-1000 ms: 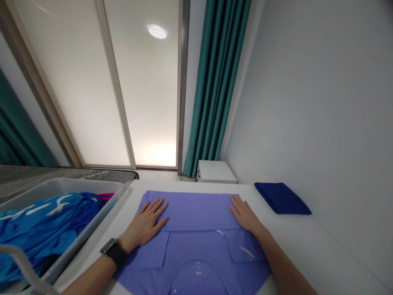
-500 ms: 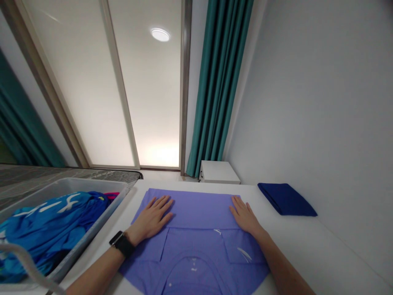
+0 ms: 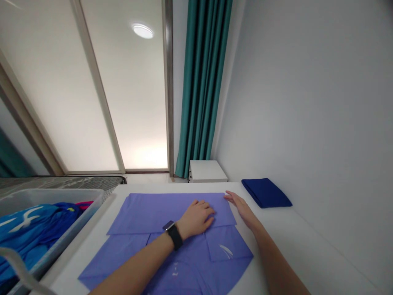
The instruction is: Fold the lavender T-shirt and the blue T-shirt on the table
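Note:
A purple shirt (image 3: pixel 181 207) lies on the white table in front of me, its far part folded over in a wide band and its collar toward me. My left hand (image 3: pixel 198 217), with a black watch on the wrist, rests palm down on the right half of this band, fingers slightly bent and apart. At the shirt's far right corner is my right hand (image 3: pixel 242 207), turned on its side with fingers stretched out along the edge. Its fingertips are at the fabric; whether they press on it I cannot tell.
A folded dark blue cloth (image 3: pixel 266 192) lies on the table (image 3: pixel 267 237) near the wall. At the left stands a translucent bin (image 3: pixel 96 200) holding blue clothes (image 3: pixel 33 229). A pale curved tube (image 3: pixel 21 266) crosses the lower left. Beyond the table is a white cabinet (image 3: pixel 207 171).
My left hand has slid from the shirt's left side across to the right half. My right hand has turned onto its side at the right edge. The view has swung right.

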`<act>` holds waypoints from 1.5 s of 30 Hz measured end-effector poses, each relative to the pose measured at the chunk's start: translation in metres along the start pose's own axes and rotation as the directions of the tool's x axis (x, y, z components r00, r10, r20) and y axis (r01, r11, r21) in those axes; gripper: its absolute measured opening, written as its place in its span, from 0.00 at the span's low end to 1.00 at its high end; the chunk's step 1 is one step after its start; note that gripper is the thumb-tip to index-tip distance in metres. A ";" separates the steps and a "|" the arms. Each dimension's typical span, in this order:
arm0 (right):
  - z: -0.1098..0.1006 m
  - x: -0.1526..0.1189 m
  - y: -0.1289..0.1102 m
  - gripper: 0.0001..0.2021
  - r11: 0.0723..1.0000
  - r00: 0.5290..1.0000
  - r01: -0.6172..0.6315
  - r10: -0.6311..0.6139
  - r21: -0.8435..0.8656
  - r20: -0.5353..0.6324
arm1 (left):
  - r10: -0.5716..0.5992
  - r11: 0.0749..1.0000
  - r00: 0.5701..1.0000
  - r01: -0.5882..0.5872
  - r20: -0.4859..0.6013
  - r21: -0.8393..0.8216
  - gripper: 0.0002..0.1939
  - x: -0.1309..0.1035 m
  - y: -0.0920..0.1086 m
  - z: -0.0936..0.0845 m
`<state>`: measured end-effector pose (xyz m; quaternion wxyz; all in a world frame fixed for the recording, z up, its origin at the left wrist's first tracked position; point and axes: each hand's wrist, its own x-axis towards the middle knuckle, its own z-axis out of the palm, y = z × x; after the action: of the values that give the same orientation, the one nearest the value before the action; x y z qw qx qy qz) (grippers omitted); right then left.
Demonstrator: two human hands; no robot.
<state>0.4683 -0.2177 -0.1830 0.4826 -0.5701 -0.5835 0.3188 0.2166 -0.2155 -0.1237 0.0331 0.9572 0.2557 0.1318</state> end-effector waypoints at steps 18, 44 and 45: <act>-0.005 0.010 0.019 0.25 0.983 0.950 0.037 0.021 0.179 -0.311 | -0.022 0.999 0.995 0.025 0.100 -0.031 0.11 0.067 0.048 0.043; -0.002 0.006 0.006 0.19 0.906 0.978 -0.026 -0.063 -0.422 -0.197 | -0.168 0.723 0.985 0.103 -0.029 -0.683 0.13 0.045 0.000 0.018; -0.002 0.006 0.008 0.19 0.903 0.980 -0.028 -0.060 -0.429 -0.191 | -0.133 0.721 0.991 0.081 -0.022 -0.688 0.14 0.046 0.002 0.016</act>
<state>0.4736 -0.2111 -0.1880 0.4037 -0.6866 -0.5927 0.1198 0.2604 -0.1943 -0.1283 0.3826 0.8556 0.2447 0.2483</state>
